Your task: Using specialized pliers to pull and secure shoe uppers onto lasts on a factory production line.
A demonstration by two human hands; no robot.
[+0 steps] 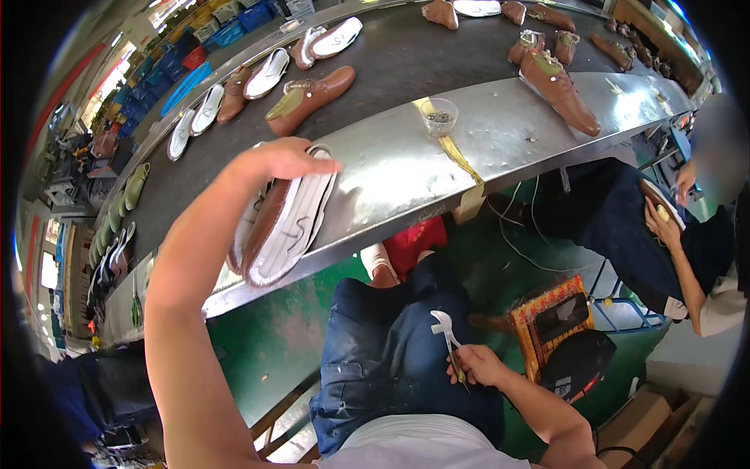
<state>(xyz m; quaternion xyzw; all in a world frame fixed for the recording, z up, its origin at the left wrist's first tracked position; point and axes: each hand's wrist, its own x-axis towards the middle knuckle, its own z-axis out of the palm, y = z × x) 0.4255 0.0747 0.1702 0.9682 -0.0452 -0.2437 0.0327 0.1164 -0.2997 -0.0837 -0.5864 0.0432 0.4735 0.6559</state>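
- Hands well apart. Left hand [293, 160] lies over the upper end of a shoe [287, 234]; cannot tell how firmly it grips, far fingers hidden. Right hand [476, 366] is wrapped round the handles of pincers [443, 327], above the lap.
- Shoe stands tilted at the left of the metal ledge [375, 195], white sole toward the wearer, lower end at the front edge. 2nd shoe [248, 223] just behind it, partly covered.
- Risk: shoe slides off the ledge. Likely cause: a loose left hold, with the lower end so close to the edge.
- Risk: scuffed uppers. Cause: the 2 shoes rubbing if only 1 is dragged clear.
- Risk: dented sole or struck fingers. Cause: pincers swung up carelessly toward the left hand; for now, their metal head is well apart from it.
- Risk: pincers drop. Cause: a slack right grip; nothing but legs and floor below.
- Risk: spill. Open cup [439, 117] of small bits, too small to name, stands on the ledge by yellow tape [461, 160]. Cause: a wide rightward sweep of the left arm.
- Brown shoe [311, 95] lies near, beyond the left hand; a hasty reach could knock it.
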